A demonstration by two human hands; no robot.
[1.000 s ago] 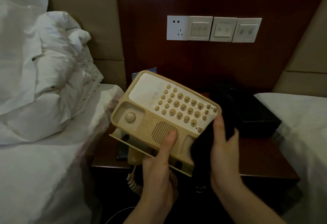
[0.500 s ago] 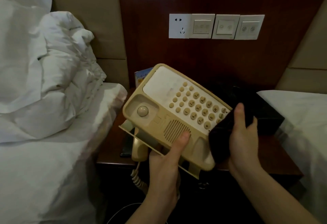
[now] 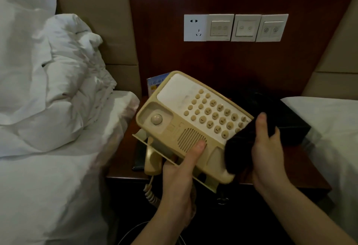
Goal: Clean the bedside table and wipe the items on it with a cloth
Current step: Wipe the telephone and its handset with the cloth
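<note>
The beige telephone base [image 3: 190,122] is held up off the dark wooden bedside surface [image 3: 124,159], tilted so its keypad face looks up toward the camera; its long axis runs on a slant from the upper left, near the wall panel, down to the lower right, with the empty handset cradle and its round hook button along the left side and the rows of buttons along the right. The left hand [image 3: 179,179] grips the base from below at its near edge, thumb laid flat on the speaker grille and the other fingers curled out of sight underneath. The right hand [image 3: 268,155] clutches a dark cloth [image 3: 240,151], fingers curled round it, thumb stretched up along its top, and presses it against the lower right corner of the base, where it covers the last buttons. The handset [image 3: 153,159] lies on the surface under the raised base, its coiled cord [image 3: 150,192] hanging over the front edge. A dark flat object [image 3: 138,153], too dim to identify, lies just beside the handset. A blue printed card [image 3: 155,84] stands behind the base against the wall panel, and a black box [image 3: 288,120] sits at the right back of the surface. A socket and switch plates [image 3: 235,27] are on the wall above. White rumpled bedding [image 3: 54,89] fills the left, another white bed [image 3: 329,120] the right
</note>
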